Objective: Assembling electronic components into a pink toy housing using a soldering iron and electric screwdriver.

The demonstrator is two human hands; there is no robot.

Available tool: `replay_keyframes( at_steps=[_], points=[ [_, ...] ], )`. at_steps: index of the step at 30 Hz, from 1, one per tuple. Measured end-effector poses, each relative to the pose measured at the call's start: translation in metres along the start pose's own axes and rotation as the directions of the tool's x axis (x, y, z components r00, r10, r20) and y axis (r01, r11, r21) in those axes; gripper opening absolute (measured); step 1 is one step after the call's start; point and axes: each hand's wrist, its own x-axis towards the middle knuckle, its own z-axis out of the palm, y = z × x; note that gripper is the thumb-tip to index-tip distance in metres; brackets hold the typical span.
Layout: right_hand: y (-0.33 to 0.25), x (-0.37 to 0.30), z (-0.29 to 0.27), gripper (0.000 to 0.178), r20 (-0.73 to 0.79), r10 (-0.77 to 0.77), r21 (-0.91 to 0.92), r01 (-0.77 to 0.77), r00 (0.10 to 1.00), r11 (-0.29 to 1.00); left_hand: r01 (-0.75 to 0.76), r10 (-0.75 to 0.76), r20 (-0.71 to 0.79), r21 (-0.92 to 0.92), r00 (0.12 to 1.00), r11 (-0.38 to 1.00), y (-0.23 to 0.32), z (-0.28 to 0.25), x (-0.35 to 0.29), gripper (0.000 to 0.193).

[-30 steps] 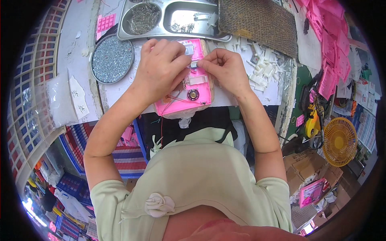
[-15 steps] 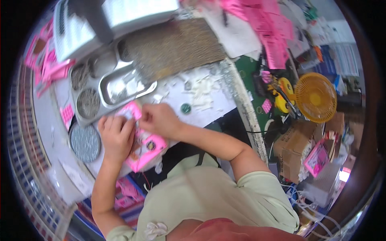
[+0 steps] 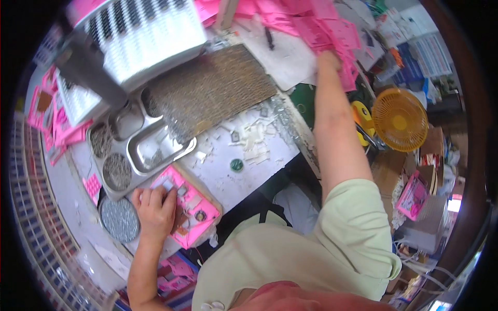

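Observation:
A pink plastic casing (image 3: 194,228) with a round dark part and thin wires inside lies on a pale block at the table's near edge. My left hand (image 3: 155,210) grips its left side with bent fingers. My right arm is stretched far to the upper right. There my right hand (image 3: 329,61) touches a heap of pink plastic panels (image 3: 316,31), and its fingers are hidden among them. A metal compartment tray (image 3: 136,173) holding small metal parts stands just beyond the casing. Beside my left hand is a round grey textured disc (image 3: 119,220).
A brown ribbed board (image 3: 218,88) overlaps the tray, with small white pieces (image 3: 254,137) scattered near it. A grey post (image 3: 93,67) rises at the upper left before a white rack (image 3: 150,41). An orange basket (image 3: 399,119) and cardboard boxes sit at right.
My right hand has left the pink casing and reached to the pink panels at the upper right. My left hand stays at the casing. The view has shifted slightly.

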Motion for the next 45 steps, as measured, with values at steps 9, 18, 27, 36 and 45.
replay_keyframes(
  at_steps=[9, 18, 27, 36, 45],
  points=[
    [-0.028, 0.048, -0.113, 0.047, -0.195, -0.616, 0.049, 0.635, 0.763, 0.771, 0.035, -0.037, -0.024, -0.081, 0.999, 0.996, -0.01, -0.026, -0.008, 0.032],
    [-0.033, -0.313, -0.194, 0.053, -0.249, -0.958, 0.918, 0.348, 0.138, -0.189, 0.248, -0.613, 0.067, -0.944, 0.787, 0.216, 0.034, -0.065, 0.017, 0.032],
    [-0.096, -0.455, -0.127, 0.052, -0.272, -0.942, 0.8, -0.497, 0.197, -0.335, 0.289, -0.771, -0.131, -0.878, 0.623, 0.382, 0.014, -0.075, 0.01, 0.038],
    [-0.066, -0.455, -0.123, 0.046, -0.024, -0.998, 0.983, -0.182, 0.055, -0.034, 0.188, -0.763, 0.046, -0.977, 0.645, 0.1, 0.012, -0.087, -0.002, 0.029],
    [0.061, -0.386, -0.064, 0.057, 0.028, -0.906, 0.928, -0.347, 0.422, -0.134, 0.28, -0.257, 0.119, -0.256, 0.959, 0.925, 0.053, -0.025, -0.021, 0.039]
  ],
)
